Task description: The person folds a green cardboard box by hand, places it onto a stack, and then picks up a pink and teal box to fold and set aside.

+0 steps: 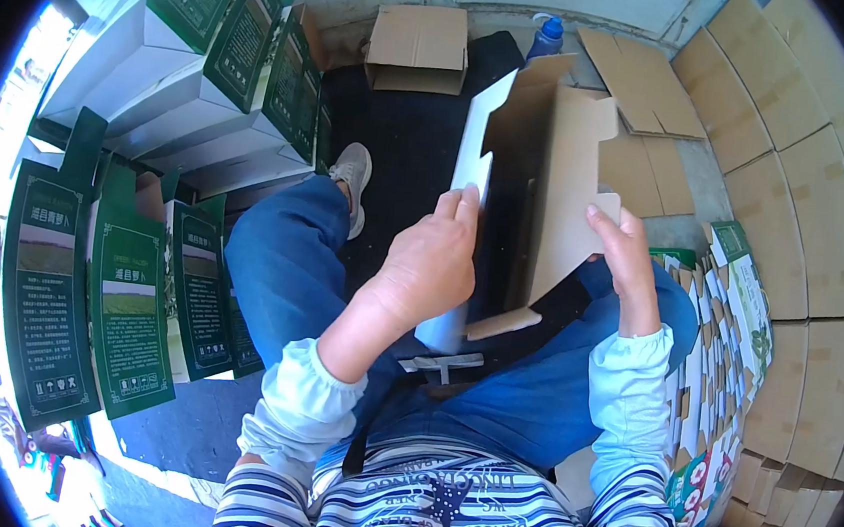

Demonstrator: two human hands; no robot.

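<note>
A carton point(572, 176) with its flaps standing out is held over my lap, opened into a sleeve so that I see through it to the dark floor. Its inner side is plain and pale brown; a strip of white outer wall shows at the left. My left hand point(430, 254) is closed on the left wall, fingers over the edge. On the right, my right hand point(626, 256) pinches the edge of the right wall between thumb and fingers. The carton tilts, its near end low between my thighs.
Green printed cartons point(132, 303) stand in rows at the left. Flattened printed cartons point(727, 330) are stacked by my right knee. Brown boxes point(769, 204) form a wall at the right. Ahead are an open brown box point(419, 37), a blue-capped bottle point(547, 39) and cardboard sheets point(649, 83).
</note>
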